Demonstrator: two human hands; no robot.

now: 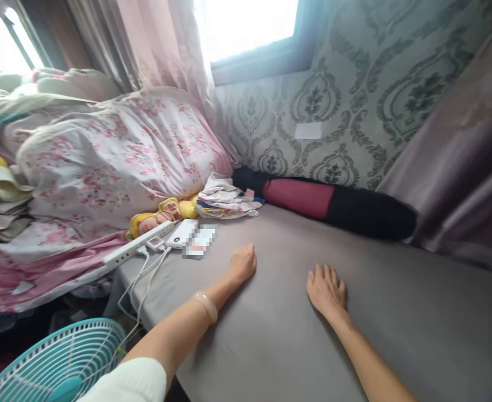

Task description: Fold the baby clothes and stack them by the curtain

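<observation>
Gray sheet (279, 329): spread over the flat surface under both hands, mostly smooth, running from the wall down to the bottom of the view. Left hand (243, 263) is on it, curled into a fist, knuckles forward; can't tell if anything is inside. Right hand (326, 290) is palm down on it, fingers extended and slightly spread, nothing in its grip. Hands well apart, bit of sheet between them. Pale bangle (206, 307) on the left wrist, white sleeve (133, 379) pushed up the left forearm.

Near the left hand, toward the sheet's left edge: pixelated item (201, 241), white device (182, 233) just beside it, then white power strip (139, 244) set at a slant with plugs in. White cables (148, 287) droop off the edge. Yellow plush toy (145, 224) behind the strip; folded cloths (227, 196) stacked to its right.

Far edge: black and maroon roll (300, 200) lying along the patterned wall (355, 106). Purple-gray curtain (463, 139) at far right. Floral bedding (116, 151) heaped on the left, window (250, 30) above. Turquoise fan (68, 357), lower left corner, partly cut off.
</observation>
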